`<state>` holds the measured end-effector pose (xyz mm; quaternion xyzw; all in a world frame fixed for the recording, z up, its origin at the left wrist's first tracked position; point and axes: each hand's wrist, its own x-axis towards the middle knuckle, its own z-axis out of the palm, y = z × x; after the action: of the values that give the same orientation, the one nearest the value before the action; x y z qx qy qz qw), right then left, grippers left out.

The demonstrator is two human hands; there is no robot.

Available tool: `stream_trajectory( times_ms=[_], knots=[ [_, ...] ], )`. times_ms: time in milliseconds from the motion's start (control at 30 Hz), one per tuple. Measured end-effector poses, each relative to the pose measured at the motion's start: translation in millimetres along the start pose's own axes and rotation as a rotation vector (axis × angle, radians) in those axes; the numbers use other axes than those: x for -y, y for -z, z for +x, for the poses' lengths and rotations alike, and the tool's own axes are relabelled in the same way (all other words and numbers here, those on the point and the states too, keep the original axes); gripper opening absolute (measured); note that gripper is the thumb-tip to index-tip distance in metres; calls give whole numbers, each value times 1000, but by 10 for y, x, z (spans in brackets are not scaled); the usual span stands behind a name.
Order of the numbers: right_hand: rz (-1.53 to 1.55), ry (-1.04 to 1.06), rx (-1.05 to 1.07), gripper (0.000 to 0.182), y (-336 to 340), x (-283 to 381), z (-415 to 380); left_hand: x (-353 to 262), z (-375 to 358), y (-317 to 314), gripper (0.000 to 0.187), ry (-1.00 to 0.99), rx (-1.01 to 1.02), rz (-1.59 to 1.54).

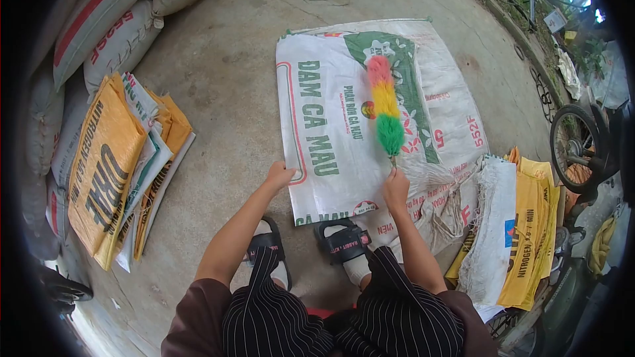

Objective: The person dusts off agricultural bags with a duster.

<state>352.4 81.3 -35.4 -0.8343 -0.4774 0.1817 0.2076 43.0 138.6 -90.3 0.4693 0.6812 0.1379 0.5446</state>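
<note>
Crouching over a concrete floor (218,73), the person works on a white woven sack (331,125) printed with green lettering, spread flat just beyond the sandalled feet. The left hand (280,175) is clenched on the sack's near left edge, pinning it down. The right hand (395,188) is closed around the thin handle of a feather duster (385,106), whose pink, yellow and green head lies on the sack's middle, pointing away toward the far edge.

That sack rests on top of another flattened sack (453,112), which shows along its right side and far edge. At the near right, touching it, is a crumpled white sack (493,225) lying over a pile of yellow sacks (536,238), none of them laid out. To the left, well apart, a stack of folded yellow and white sacks (112,172) lies neatly by a wall of filled bags (112,20).

Judging from this, the dusting looks to be mid-course: the folded stack on the left suggests finished sacks, the heap on the right suggests ones still waiting, and the spread sack is the one in hand. Whether its surface is clean yet cannot be told. A motorbike wheel (575,145) stands at the far right.
</note>
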Motion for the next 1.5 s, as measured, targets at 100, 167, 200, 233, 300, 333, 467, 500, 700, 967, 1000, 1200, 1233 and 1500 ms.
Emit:
stream_trajectory(
  times_ms=[100,167,200,233,300,333,467,500,700,967,1000,1200,1233,1500],
  knots=[
    [-1,27,-83,26,-172,106,273,133,38,42,30,5,82,-95],
    [-60,101,-41,26,-405,-47,526,99,0,38,33,44,152,-171],
    [-115,179,-3,27,-431,-4,601,33,-43,41,35,106,177,-207],
    [-106,175,-4,27,-443,37,661,-36,-76,76,37,166,198,-241],
    [-70,145,-30,26,-269,361,708,109,103,35,39,77,122,-161],
    [-72,152,-23,26,-290,473,698,223,181,-20,40,-9,58,-88],
    [-53,253,58,26,-524,536,706,-17,57,-16,40,-26,96,-55],
    [-106,298,156,26,-602,544,727,12,78,-28,40,-32,81,-68],
    [-229,470,228,23,-585,765,606,113,127,77,39,1,96,-46],
    [-210,529,290,24,-825,774,478,67,97,138,37,187,91,-266],
    [-247,535,328,24,-842,732,417,63,101,131,38,195,85,-218],
    [-1,276,145,26,-485,465,-73,-58,37,122,36,72,-24,-58],
    [47,196,93,26,-424,344,-187,-118,-20,118,34,45,-59,-32],
    [-125,-25,161,32,-41,-127,-903,-400,-247,-99,26,-292,-327,-209]
  ],
)
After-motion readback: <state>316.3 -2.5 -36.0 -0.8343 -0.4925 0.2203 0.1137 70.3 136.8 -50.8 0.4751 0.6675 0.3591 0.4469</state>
